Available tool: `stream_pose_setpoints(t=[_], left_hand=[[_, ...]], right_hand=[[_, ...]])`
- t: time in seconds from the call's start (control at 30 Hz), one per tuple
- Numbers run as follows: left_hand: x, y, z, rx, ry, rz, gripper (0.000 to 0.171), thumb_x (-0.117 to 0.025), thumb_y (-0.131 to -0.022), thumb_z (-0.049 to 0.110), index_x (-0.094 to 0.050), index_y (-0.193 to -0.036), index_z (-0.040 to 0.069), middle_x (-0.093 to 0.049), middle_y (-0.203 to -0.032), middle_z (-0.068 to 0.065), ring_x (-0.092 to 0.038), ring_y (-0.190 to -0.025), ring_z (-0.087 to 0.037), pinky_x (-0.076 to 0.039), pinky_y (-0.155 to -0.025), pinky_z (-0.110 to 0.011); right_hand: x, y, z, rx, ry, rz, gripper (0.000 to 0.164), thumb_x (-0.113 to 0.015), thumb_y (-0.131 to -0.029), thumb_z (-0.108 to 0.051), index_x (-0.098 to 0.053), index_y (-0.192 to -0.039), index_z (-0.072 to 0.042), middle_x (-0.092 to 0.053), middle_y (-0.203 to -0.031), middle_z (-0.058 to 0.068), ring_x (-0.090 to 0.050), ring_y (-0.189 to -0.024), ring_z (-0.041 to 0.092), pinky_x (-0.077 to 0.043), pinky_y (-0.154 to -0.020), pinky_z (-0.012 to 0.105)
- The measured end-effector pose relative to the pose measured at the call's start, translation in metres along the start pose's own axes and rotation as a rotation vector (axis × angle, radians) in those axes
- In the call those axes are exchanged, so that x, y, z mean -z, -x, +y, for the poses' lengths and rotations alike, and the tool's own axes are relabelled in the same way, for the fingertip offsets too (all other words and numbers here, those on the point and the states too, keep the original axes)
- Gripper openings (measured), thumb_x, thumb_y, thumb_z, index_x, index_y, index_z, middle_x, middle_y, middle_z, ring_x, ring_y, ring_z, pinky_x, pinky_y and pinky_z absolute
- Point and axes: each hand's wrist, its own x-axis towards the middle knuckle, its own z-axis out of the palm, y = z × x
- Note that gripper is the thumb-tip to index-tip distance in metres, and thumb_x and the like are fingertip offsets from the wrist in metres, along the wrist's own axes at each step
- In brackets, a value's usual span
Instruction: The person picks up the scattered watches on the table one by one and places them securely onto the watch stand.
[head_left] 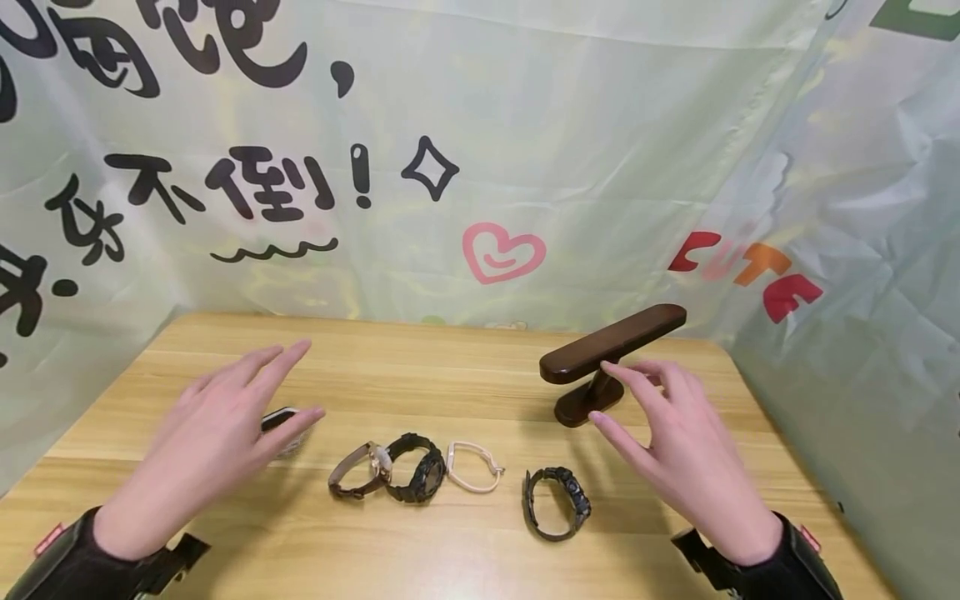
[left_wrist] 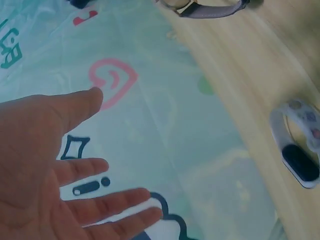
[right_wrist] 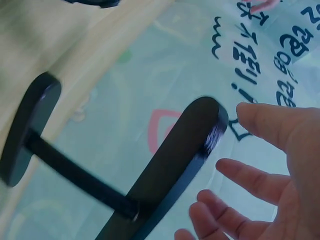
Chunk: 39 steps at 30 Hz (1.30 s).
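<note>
My left hand (head_left: 217, 425) hovers over the table's left side, fingers spread and holding nothing. Partly hidden behind it is a smart band with a dark screen (left_wrist: 301, 165) and a pale patterned strap. My right hand (head_left: 686, 442) is beside a dark brown T-shaped watch stand (head_left: 615, 343); its fingers are loosely bent, and the right wrist view shows a gap between them and the bar. Between the hands lie a brown-strapped watch (head_left: 347, 479), a black watch (head_left: 430, 475) touching it, a thin pale watch (head_left: 472, 488) and another black watch (head_left: 577, 497).
The wooden table (head_left: 420, 367) ends at a printed cloth backdrop (head_left: 600, 150) behind and at the sides. The stand rises from the back right on an oval base (head_left: 577, 407), its bar tilted in the head view.
</note>
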Motion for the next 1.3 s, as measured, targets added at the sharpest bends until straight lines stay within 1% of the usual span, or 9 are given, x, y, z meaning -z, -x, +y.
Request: stream_pose_setpoints(t=[0.17, 0.37, 0.57, 0.63, 0.73, 0.8, 1.0, 1.2, 1.3], left_hand=[[-0.003, -0.012, 0.011, -0.094, 0.026, 0.027, 0.080, -0.081, -0.094, 0.046, -0.049, -0.161, 0.017, -0.071, -0.135, -0.022, -0.072, -0.112, -0.047, -0.054, -0.093, -0.075], [-0.010, -0.030, 0.025, -0.198, 0.065, 0.036, 0.069, -0.080, -0.096, 0.043, -0.057, -0.154, 0.014, -0.076, -0.125, -0.014, -0.077, -0.102, -0.034, -0.064, -0.080, -0.057], [-0.017, -0.049, 0.040, -0.239, 0.100, -0.013, 0.061, -0.078, -0.099, 0.042, -0.060, -0.151, 0.014, -0.076, -0.122, -0.009, -0.076, -0.097, -0.026, -0.064, -0.077, -0.048], [-0.020, -0.055, 0.044, -0.253, 0.109, -0.026, 0.060, -0.078, -0.099, 0.041, -0.061, -0.150, 0.014, -0.077, -0.118, -0.007, -0.075, -0.090, -0.022, -0.063, -0.071, -0.043], [-0.025, -0.064, 0.049, -0.261, 0.125, -0.046, 0.058, -0.077, -0.100, 0.041, -0.061, -0.150, 0.016, -0.077, -0.119, -0.006, -0.074, -0.087, -0.020, -0.061, -0.066, -0.039], [-0.028, -0.070, 0.053, -0.269, 0.135, -0.062, 0.058, -0.076, -0.100, 0.042, -0.061, -0.150, 0.016, -0.076, -0.122, -0.007, -0.075, -0.089, -0.021, -0.061, -0.066, -0.039], [-0.035, -0.087, 0.067, -0.293, 0.159, -0.091, 0.059, -0.075, -0.101, 0.044, -0.061, -0.150, 0.015, -0.073, -0.137, -0.010, -0.076, -0.109, -0.027, -0.066, -0.080, -0.047], [-0.043, -0.100, 0.081, -0.327, 0.145, -0.111, 0.056, -0.074, -0.102, 0.043, -0.062, -0.149, 0.015, -0.074, -0.133, -0.007, -0.077, -0.104, -0.024, -0.066, -0.075, -0.043], [-0.046, -0.105, 0.090, -0.342, 0.146, -0.132, 0.056, -0.073, -0.103, 0.043, -0.062, -0.150, 0.015, -0.073, -0.135, -0.008, -0.077, -0.105, -0.025, -0.067, -0.078, -0.044]], right_hand=[[-0.012, -0.015, -0.009, 0.071, -0.008, 0.000, 0.057, -0.087, -0.091, -0.029, -0.067, -0.143, -0.015, -0.058, -0.113, 0.011, -0.052, -0.096, 0.025, -0.043, -0.078, 0.039], [-0.023, -0.028, -0.012, 0.109, 0.000, -0.004, 0.052, -0.087, -0.091, -0.028, -0.071, -0.137, -0.013, -0.056, -0.105, 0.010, -0.047, -0.089, 0.024, -0.039, -0.076, 0.035], [-0.028, -0.032, -0.013, 0.119, -0.001, 0.005, 0.047, -0.087, -0.091, -0.027, -0.073, -0.134, -0.013, -0.055, -0.102, 0.010, -0.046, -0.089, 0.025, -0.038, -0.076, 0.035], [-0.029, -0.034, -0.013, 0.124, -0.002, 0.012, 0.045, -0.087, -0.092, -0.026, -0.075, -0.133, -0.013, -0.054, -0.100, 0.010, -0.046, -0.088, 0.025, -0.038, -0.076, 0.035], [-0.031, -0.035, -0.013, 0.130, -0.009, 0.017, 0.041, -0.086, -0.093, -0.026, -0.076, -0.131, -0.014, -0.051, -0.099, 0.009, -0.044, -0.088, 0.024, -0.036, -0.076, 0.034], [-0.031, -0.036, -0.012, 0.129, -0.014, 0.019, 0.039, -0.085, -0.093, -0.025, -0.077, -0.129, -0.014, -0.049, -0.098, 0.008, -0.043, -0.087, 0.024, -0.034, -0.075, 0.033], [-0.034, -0.037, -0.012, 0.106, -0.023, 0.035, 0.033, -0.085, -0.094, -0.024, -0.079, -0.125, -0.015, -0.048, -0.097, 0.007, -0.042, -0.086, 0.022, -0.033, -0.073, 0.031], [-0.038, -0.037, -0.012, 0.094, -0.038, 0.061, 0.030, -0.084, -0.095, -0.022, -0.081, -0.124, -0.016, -0.051, -0.098, 0.007, -0.042, -0.084, 0.020, -0.034, -0.072, 0.031], [-0.039, -0.036, -0.013, 0.093, -0.041, 0.070, 0.029, -0.084, -0.095, -0.022, -0.082, -0.123, -0.016, -0.050, -0.098, 0.007, -0.042, -0.083, 0.019, -0.034, -0.071, 0.031]])
